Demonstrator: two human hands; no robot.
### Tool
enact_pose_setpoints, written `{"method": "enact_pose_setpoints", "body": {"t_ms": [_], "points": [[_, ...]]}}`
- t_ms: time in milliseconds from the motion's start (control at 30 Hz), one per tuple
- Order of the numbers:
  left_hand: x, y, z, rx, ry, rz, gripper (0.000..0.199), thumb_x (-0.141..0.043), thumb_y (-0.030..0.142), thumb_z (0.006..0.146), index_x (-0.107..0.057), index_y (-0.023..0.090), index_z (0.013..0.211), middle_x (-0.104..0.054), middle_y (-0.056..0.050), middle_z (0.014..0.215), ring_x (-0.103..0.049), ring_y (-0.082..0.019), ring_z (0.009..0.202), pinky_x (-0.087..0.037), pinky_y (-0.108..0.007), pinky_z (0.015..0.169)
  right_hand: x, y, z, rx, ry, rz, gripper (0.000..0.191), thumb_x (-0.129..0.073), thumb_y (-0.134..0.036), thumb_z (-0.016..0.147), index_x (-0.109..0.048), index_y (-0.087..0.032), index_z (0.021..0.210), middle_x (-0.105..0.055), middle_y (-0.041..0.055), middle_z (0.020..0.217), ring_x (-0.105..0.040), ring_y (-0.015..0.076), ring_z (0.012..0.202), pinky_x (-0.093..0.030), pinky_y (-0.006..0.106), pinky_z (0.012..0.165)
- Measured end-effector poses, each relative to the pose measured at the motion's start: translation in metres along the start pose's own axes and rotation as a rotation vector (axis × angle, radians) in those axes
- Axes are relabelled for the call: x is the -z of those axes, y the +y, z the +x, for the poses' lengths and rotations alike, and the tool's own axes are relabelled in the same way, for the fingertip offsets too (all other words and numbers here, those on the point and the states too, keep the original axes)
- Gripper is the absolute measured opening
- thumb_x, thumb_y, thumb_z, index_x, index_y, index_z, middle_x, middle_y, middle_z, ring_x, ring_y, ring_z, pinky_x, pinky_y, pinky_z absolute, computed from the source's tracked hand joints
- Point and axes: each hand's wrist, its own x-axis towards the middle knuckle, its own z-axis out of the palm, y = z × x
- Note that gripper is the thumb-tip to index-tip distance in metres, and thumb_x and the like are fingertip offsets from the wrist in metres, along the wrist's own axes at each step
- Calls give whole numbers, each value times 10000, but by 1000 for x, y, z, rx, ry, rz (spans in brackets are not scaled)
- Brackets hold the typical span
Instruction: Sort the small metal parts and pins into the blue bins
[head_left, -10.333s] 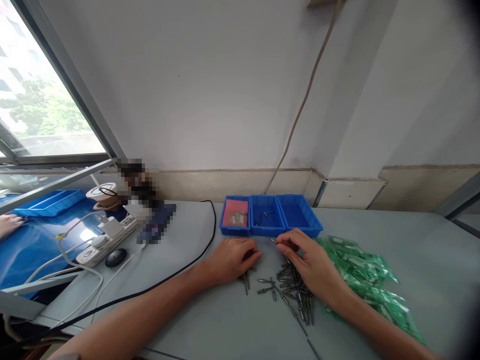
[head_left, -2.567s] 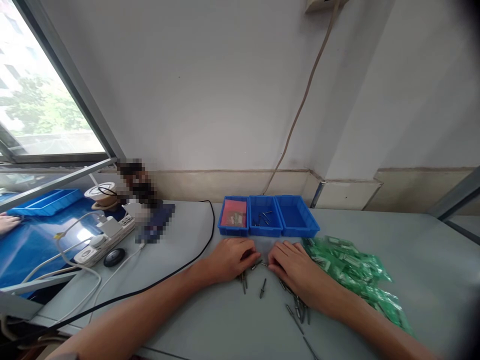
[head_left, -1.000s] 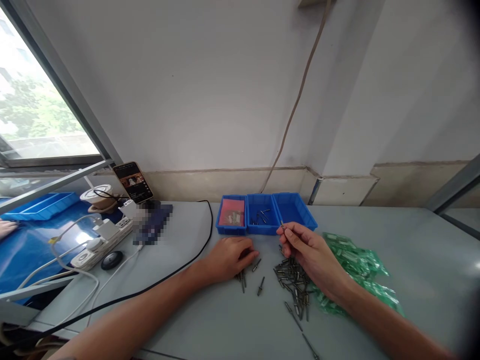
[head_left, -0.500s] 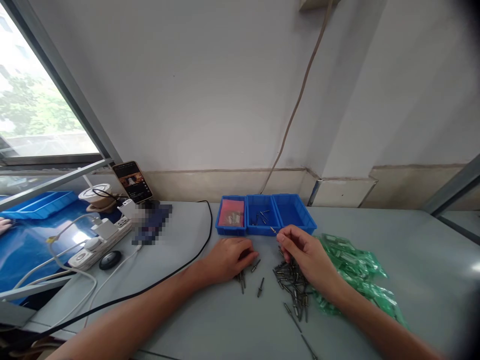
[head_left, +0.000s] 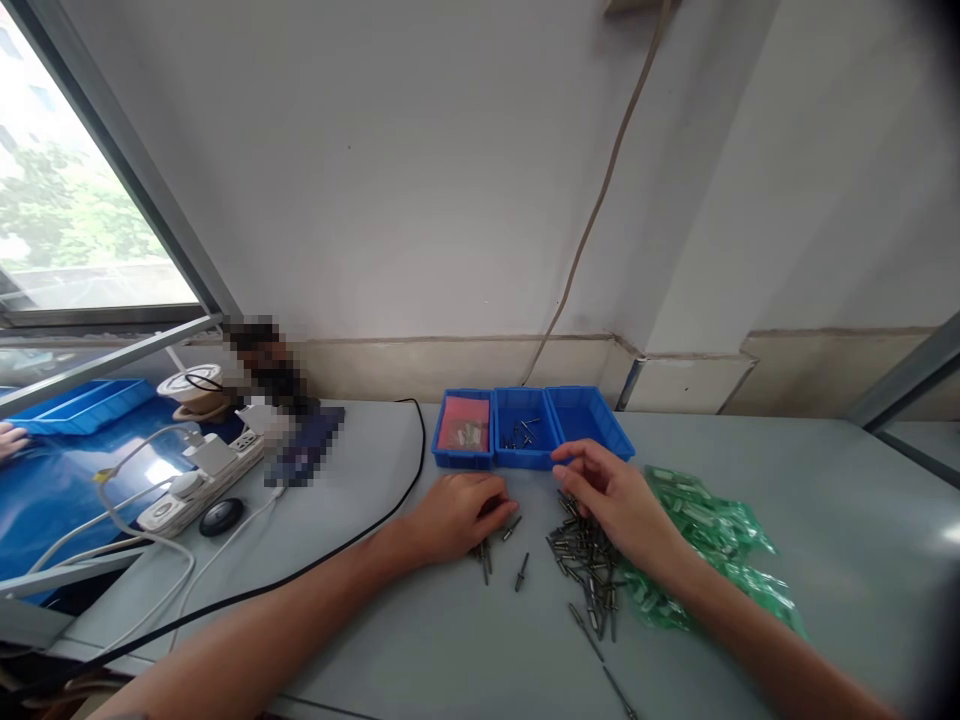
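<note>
My right hand hovers over a pile of blind rivets, just in front of the blue bins. Its thumb and index finger are apart, and no rivet shows between them. My left hand rests on the table with its fingers curled in; what they hold, if anything, is hidden. A few rivets poke out beside and under it, and one loose rivet lies to its right. Several rivets lie in the middle blue bin. The left blue bin contains a pink-labelled bag.
Green plastic bags lie right of the pile. A third blue bin adjoins the middle one. On the left are a black cable, a power strip and a black mouse. Another person's hand shows at the far left edge.
The rivet that was pinched in my right hand no longer shows there, and the thumb and index finger have parted. My left hand has stayed in place.
</note>
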Motion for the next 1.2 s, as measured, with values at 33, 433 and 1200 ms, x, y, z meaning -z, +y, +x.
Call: {"method": "enact_pose_setpoints", "body": {"t_ms": [33, 433, 1200], "points": [[0, 0, 0, -2, 0, 1, 297, -564, 377, 1100, -598, 195, 867, -663, 7, 810, -585, -144, 699, -342, -267, 634, 1, 1, -1, 71, -3, -160, 225, -627, -475, 1006, -670, -258, 1045, -643, 9, 827, -594, 206, 696, -468, 339, 635], [-1, -1, 0, 2, 7, 11, 302, -549, 408, 1110, -606, 202, 896, -673, 10, 840, -604, -151, 739, -366, -282, 665, -1, 23, -7, 336, -38, -944, 157, -643, -208, 983, -596, -233, 835, -668, 46, 873, -629, 276, 827, -404, 405, 766], [2, 2, 0, 6, -3, -12, 296, -578, 365, 1094, -579, 192, 853, -666, 10, 810, -575, -139, 694, -329, -259, 633, -3, 9, -6, 120, 25, -253, 236, -404, -393, 1100, -610, -283, 1067, -697, 20, 886, -651, 238, 798, -504, 366, 744]]}}
